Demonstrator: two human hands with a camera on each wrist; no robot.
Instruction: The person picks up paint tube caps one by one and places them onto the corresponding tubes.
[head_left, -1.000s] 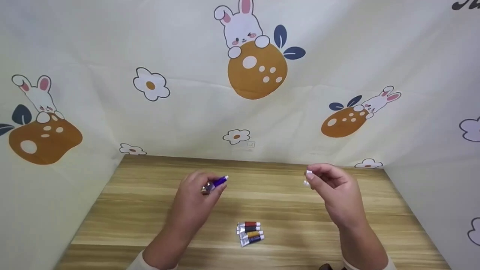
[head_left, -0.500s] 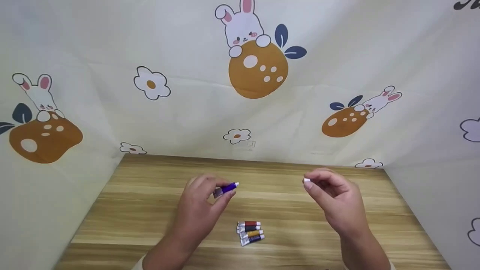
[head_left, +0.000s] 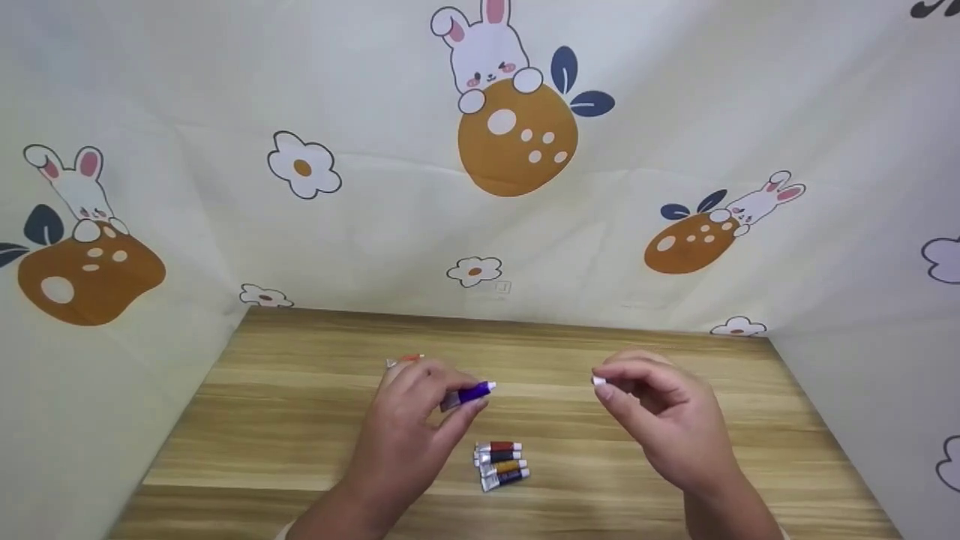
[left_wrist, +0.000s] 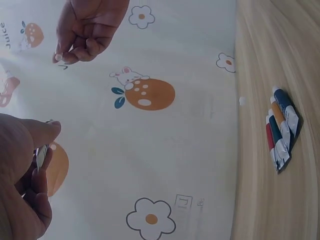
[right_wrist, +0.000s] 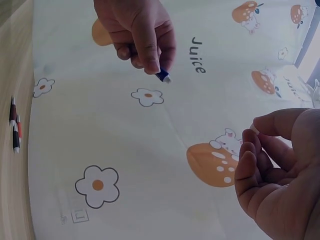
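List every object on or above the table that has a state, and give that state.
Purple tube: raised, tip bare, apparently uncapped.
White cap: apart from purple tube.
Left hand: gripping purple tube.
Right hand: pinching white cap.
Red tube: lying, capped.
Green tube: lying, capped.
Yellow tube: lying, capped.
Blue tube: lying, capped.
Orange tube: lying, partly hidden in head view.
Two dark tubes: lying beside orange tube, caps too small to check.

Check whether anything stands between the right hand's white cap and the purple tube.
Nothing visible does: only open space separates the white cap in the right hand from the purple tube in the left hand.
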